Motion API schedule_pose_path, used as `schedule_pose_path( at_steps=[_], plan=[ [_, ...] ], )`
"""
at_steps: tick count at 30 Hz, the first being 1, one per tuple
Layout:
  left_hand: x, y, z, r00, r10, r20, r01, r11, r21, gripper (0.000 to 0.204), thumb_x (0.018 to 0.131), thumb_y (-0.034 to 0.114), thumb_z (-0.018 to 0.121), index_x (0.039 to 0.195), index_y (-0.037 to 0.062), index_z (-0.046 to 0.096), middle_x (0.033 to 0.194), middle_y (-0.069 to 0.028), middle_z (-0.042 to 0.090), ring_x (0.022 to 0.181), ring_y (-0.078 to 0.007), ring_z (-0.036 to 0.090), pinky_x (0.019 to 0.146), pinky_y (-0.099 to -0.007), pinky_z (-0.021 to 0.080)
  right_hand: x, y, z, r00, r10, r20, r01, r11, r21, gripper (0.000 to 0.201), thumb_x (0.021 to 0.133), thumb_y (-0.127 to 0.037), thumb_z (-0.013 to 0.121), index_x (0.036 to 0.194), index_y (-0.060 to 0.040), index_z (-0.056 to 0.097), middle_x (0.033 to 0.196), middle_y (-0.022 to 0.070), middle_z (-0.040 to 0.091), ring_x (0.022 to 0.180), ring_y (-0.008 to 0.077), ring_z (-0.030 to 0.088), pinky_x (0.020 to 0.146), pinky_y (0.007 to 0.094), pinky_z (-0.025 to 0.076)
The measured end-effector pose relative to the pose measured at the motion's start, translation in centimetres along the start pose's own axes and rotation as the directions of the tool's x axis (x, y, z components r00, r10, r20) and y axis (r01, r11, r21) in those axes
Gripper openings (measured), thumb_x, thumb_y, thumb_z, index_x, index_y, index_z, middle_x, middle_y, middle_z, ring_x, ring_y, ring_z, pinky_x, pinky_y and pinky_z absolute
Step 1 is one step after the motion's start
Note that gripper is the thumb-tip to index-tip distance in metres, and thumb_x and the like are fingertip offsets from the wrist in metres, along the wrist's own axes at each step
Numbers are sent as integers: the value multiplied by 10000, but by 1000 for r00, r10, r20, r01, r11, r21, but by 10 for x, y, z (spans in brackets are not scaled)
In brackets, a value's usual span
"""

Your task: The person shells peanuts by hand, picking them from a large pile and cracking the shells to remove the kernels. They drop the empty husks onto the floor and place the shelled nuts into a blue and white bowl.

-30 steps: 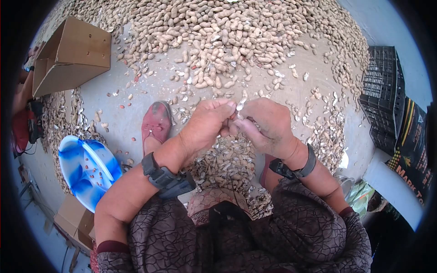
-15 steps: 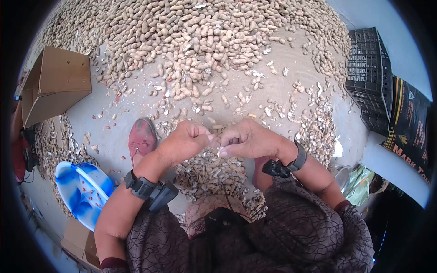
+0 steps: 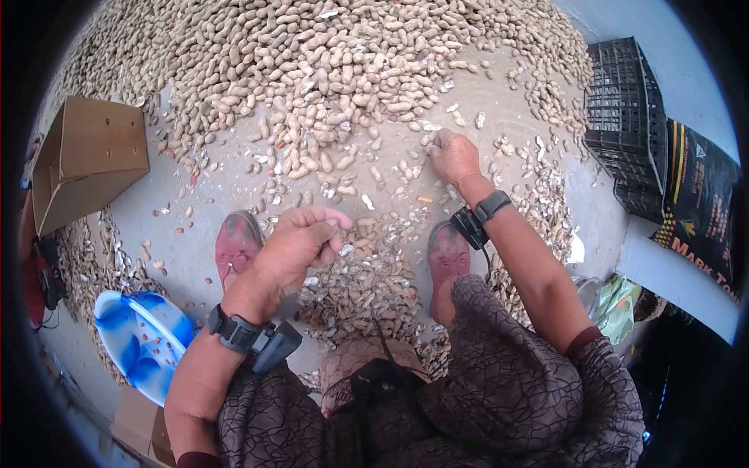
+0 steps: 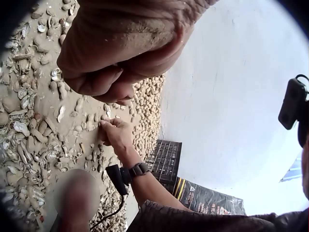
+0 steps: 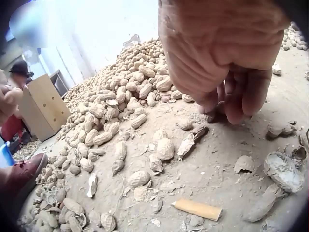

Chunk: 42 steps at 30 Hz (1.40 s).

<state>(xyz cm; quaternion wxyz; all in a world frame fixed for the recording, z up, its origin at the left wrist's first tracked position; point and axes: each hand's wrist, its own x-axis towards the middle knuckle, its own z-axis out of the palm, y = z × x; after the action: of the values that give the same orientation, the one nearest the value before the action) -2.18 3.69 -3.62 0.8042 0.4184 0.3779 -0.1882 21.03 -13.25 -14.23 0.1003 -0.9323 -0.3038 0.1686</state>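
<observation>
In the head view my right hand [image 3: 455, 156] reaches down to the floor at the front of the peanut pile [image 3: 343, 70]. Its thumb and fingertips pinch a small peanut [image 5: 210, 117] at floor level, mostly hidden by the fingers in the right wrist view. My left hand [image 3: 300, 242] hangs above the floor between the shoes, its fingers curled in and the thumb against them. No object shows in it, though the inside of the curl is hidden. Beneath it lies a heap of cracked peanut shells [image 3: 359, 296].
A blue-and-white basin [image 3: 129, 343] with several red kernels stands at left, below an open cardboard box [image 3: 101, 140]. Black crates [image 3: 624, 117] and a printed black sack [image 3: 698, 203] line the right wall. Loose peanuts and a tan stub [image 5: 198, 209] lie on the floor.
Both hands were together at a cracked peanut shell, then drew slightly apart. The right hand has since moved forward and right down to the floor; the left stays near its place, fingers curled.
</observation>
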Motion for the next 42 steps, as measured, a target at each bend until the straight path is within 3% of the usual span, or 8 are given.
schedule_pose_path(
  at_steps=[9, 11, 14, 21, 24, 33, 35, 42],
  plan=[
    [4, -4, 3, 1000, 25, -2, -25, 1000, 18, 176, 881, 123, 446, 915, 21, 585, 617, 25, 520, 471, -38, 414, 415, -166, 300, -22, -20, -2, 997, -68, 44, 66, 996, 59, 95, 708, -139, 598, 729, -53, 562, 656, 110, 593, 646, 258, 597, 581, 354, 464],
    [4, -2, 5, 998, 65, -18, -65, 998, -21, 182, 884, 133, 451, 963, 25, 575, 667, 16, 543, 524, -37, 452, 461, -162, 335, -29, -28, -13, 957, -80, 278, -130, 741, 658, 111, 738, -129, 617, 780, -50, 551, 626, 29, 580, 555, 121, 565, 505, 238, 447],
    [5, 1, 12, 990, 143, -20, -143, 988, -49, 211, 888, 147, 455, 1032, 29, 554, 738, 9, 567, 606, -39, 496, 519, -159, 362, -55, -76, -62, 863, -170, 475, -303, 577, 758, 107, 747, -96, 626, 779, -47, 537, 643, -16, 557, 558, 30, 521, 480, 165, 413],
    [6, -2, 15, 963, 242, 116, -229, 967, -112, 251, 879, 176, 486, 1057, 13, 554, 812, -5, 592, 672, -40, 515, 573, -163, 386, -85, -110, -72, 826, -384, 413, -239, 426, 873, 134, 727, -78, 651, 757, -49, 523, 637, -20, 551, 559, 18, 507, 478, 154, 402],
    [2, 0, 18, 958, 262, 114, -250, 962, -113, 235, 873, 164, 494, 1023, 1, 570, 804, -7, 593, 661, -35, 505, 602, -159, 404, -87, -110, -74, 850, -383, 362, -101, 557, 824, 132, 730, -55, 648, 740, -47, 516, 635, -24, 548, 568, 17, 505, 483, 155, 402],
    [-5, 8, 19, 935, 312, 169, -278, 940, -199, 243, 880, 143, 467, 1065, 12, 553, 826, 15, 554, 667, -27, 465, 614, -156, 398, -83, -118, -83, 892, -310, 328, -252, 261, 932, 232, 750, -91, 641, 922, -1, 512, 798, 26, 585, 717, 63, 554, 632, 194, 463],
    [-4, 8, 23, 925, 323, 199, -288, 939, -186, 249, 882, 130, 456, 1086, 18, 545, 808, 26, 533, 661, -25, 448, 598, -153, 385, -81, -119, -86, 800, -428, 420, -346, 241, 907, 302, 772, -111, 617, 1016, 23, 500, 887, 56, 592, 763, 80, 560, 689, 214, 466],
    [-4, 4, 31, 919, 359, 164, -330, 927, -180, 298, 856, 48, 404, 1129, 29, 523, 748, 33, 468, 590, -40, 377, 515, -165, 313, -81, -122, -86, 766, -513, 387, -373, 136, 918, 334, 801, -153, 582, 1060, 41, 498, 958, 74, 602, 771, 90, 560, 706, 235, 464]
  ],
)
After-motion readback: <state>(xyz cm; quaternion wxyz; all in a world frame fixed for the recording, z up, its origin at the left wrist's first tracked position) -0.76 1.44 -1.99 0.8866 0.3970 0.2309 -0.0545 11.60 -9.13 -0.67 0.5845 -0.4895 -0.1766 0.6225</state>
